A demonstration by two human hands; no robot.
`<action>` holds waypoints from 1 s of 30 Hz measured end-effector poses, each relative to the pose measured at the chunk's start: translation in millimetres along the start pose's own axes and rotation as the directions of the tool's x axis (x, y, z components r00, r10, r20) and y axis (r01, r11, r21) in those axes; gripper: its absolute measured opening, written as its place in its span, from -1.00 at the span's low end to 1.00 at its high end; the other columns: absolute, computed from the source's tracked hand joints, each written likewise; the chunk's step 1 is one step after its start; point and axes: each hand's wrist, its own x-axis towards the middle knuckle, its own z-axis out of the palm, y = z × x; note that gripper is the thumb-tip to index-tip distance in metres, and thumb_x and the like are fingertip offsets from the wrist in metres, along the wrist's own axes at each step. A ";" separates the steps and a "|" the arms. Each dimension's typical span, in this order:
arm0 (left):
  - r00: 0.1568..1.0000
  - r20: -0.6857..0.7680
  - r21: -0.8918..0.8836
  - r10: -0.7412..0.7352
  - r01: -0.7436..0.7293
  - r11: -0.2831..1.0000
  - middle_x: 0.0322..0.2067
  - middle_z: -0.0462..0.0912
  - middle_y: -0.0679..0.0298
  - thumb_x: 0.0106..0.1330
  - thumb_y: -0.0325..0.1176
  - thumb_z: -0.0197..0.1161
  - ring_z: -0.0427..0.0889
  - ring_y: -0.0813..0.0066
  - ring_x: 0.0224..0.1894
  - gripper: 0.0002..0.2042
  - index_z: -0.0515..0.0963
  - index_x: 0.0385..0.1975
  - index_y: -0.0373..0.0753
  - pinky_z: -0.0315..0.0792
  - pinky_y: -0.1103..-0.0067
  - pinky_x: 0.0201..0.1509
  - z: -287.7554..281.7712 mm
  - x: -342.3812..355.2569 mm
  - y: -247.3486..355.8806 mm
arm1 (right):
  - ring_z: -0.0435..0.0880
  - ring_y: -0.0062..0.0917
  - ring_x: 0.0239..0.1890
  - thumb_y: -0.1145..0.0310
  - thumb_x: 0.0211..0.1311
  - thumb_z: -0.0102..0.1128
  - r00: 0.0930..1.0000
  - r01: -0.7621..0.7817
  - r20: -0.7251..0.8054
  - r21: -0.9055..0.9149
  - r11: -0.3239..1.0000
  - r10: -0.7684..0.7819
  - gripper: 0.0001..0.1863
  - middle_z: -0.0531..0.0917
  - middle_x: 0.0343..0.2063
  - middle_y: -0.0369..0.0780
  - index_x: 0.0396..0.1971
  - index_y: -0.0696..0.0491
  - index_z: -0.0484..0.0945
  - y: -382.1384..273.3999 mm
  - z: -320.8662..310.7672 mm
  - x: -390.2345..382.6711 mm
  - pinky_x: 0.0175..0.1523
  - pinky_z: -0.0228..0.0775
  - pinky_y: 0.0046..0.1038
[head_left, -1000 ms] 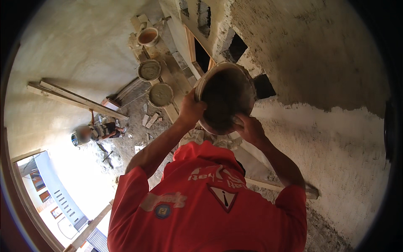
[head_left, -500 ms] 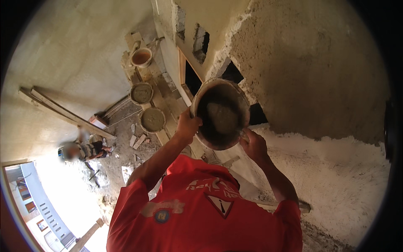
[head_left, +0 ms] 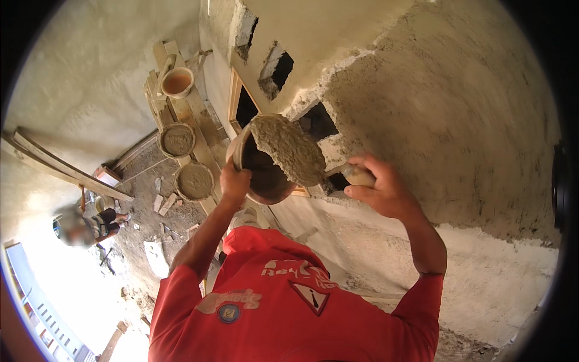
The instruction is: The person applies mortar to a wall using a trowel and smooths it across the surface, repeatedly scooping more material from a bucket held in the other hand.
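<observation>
Head view | clasping bucket at its rim with left hand, fingers curled round | gripping trowel by handle with right hand, fingers wrapped close | bearing mortar across bucket's mouth, near rough wall, right of two tubs

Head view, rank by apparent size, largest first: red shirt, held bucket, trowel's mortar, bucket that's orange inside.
Red shirt
Held bucket and mortar: too close to rank; bucket partly hidden
Bucket orange inside
</observation>
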 end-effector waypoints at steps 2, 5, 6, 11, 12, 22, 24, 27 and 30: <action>0.998 -0.039 0.008 -0.042 0.042 0.999 -0.38 0.69 -0.04 -0.08 -0.42 0.19 0.71 0.04 -0.27 -0.44 0.52 0.08 -0.24 0.52 0.29 -0.14 -13.6 5.4 0.0 | 0.67 -0.45 -0.26 0.42 0.05 0.34 0.996 0.008 0.085 0.078 0.997 -0.015 -0.52 0.68 -0.27 -0.14 0.01 0.18 0.48 -13.8 -12.0 13.8 -0.13 0.48 -0.40; 0.996 -0.077 0.034 -0.039 0.042 0.999 -0.34 0.68 -0.07 -0.08 -0.43 0.18 0.69 -0.01 -0.23 -0.42 0.49 0.11 -0.24 0.50 0.26 -0.09 -30.8 7.8 -11.3 | 0.65 -0.52 -0.31 0.43 0.07 0.34 0.989 -0.121 0.110 0.213 0.969 0.100 -0.52 0.69 -0.28 -0.20 0.04 0.18 0.51 -3.0 -10.4 39.0 -0.16 0.49 -0.42; 0.995 -0.095 0.054 -0.029 0.034 0.998 -0.33 0.68 -0.07 -0.08 -0.44 0.17 0.69 -0.02 -0.22 -0.41 0.49 0.11 -0.24 0.50 0.25 -0.08 -33.5 10.9 -16.5 | 0.64 -0.52 -0.32 0.41 0.08 0.34 0.950 -0.304 0.173 0.311 0.900 0.261 -0.53 0.69 -0.28 -0.20 0.04 0.16 0.52 22.7 -9.4 51.7 -0.16 0.50 -0.42; 0.993 -0.092 0.108 -0.080 0.090 0.990 -0.29 0.68 -0.09 -0.07 -0.45 0.16 0.68 -0.04 -0.18 -0.41 0.48 0.12 -0.25 0.49 0.25 -0.04 -47.2 23.5 -39.5 | 0.63 -0.51 -0.31 0.27 0.22 0.26 0.838 -0.363 -0.482 -0.142 0.921 0.256 -0.52 0.67 -0.23 -0.17 0.13 0.09 0.50 110.1 -58.4 101.4 -0.19 0.53 -0.37; 0.991 -0.115 0.113 -0.064 0.077 0.991 -0.29 0.68 -0.10 -0.08 -0.44 0.15 0.68 -0.04 -0.17 -0.41 0.49 0.11 -0.25 0.49 0.25 -0.04 -47.7 26.8 -45.0 | 0.63 -0.52 -0.30 0.25 0.24 0.25 0.713 -0.398 -0.660 -0.103 0.912 0.237 -0.53 0.67 -0.24 -0.19 0.14 0.08 0.51 84.5 -76.9 94.0 -0.20 0.52 -0.39; 0.999 -0.022 0.129 0.047 -0.044 0.991 -0.50 0.62 0.13 -0.09 -0.49 0.17 0.59 0.36 -0.54 -0.44 0.51 0.06 -0.32 0.48 0.43 -0.41 -23.1 34.0 -21.4 | 0.64 -0.47 -0.29 0.35 0.16 0.27 0.944 -0.320 -0.085 -0.023 0.947 0.317 -0.55 0.63 -0.25 -0.16 0.09 0.01 0.51 77.8 15.2 46.5 -0.21 0.53 -0.37; 0.997 0.076 0.071 0.002 -0.007 0.997 -0.39 0.68 0.04 -0.07 -0.45 0.17 0.67 0.27 -0.40 -0.42 0.49 0.11 -0.30 0.51 0.40 -0.25 -20.3 36.6 -8.2 | 0.62 -0.14 -0.26 0.43 0.09 0.26 0.998 0.063 0.049 -0.403 0.913 -0.047 -0.48 0.61 -0.25 -0.04 0.13 0.00 0.45 105.7 59.0 50.3 -0.14 0.52 -0.19; 0.987 0.154 0.135 0.048 -0.069 0.988 -0.31 0.68 -0.05 -0.05 -0.42 0.17 0.68 0.11 -0.25 -0.39 0.46 0.16 -0.24 0.50 0.32 -0.11 -19.0 32.3 32.0 | 0.63 -0.12 -0.24 0.45 0.11 0.16 0.994 -0.039 0.047 -0.677 0.735 0.095 -0.67 0.60 -0.28 0.02 -0.07 0.02 0.52 78.8 86.1 68.6 -0.16 0.52 -0.17; 0.965 0.250 0.211 0.074 -0.129 0.969 -0.23 0.66 -0.15 -0.03 -0.41 0.18 0.63 -0.12 -0.10 -0.37 0.42 0.21 -0.14 0.46 0.18 0.03 -17.4 35.2 60.1 | 0.68 -0.24 -0.30 0.46 0.12 0.15 0.998 -0.041 -0.002 -0.792 0.609 0.064 -0.82 0.63 -0.35 -0.02 -0.24 0.10 0.55 77.2 95.1 92.2 -0.18 0.54 -0.20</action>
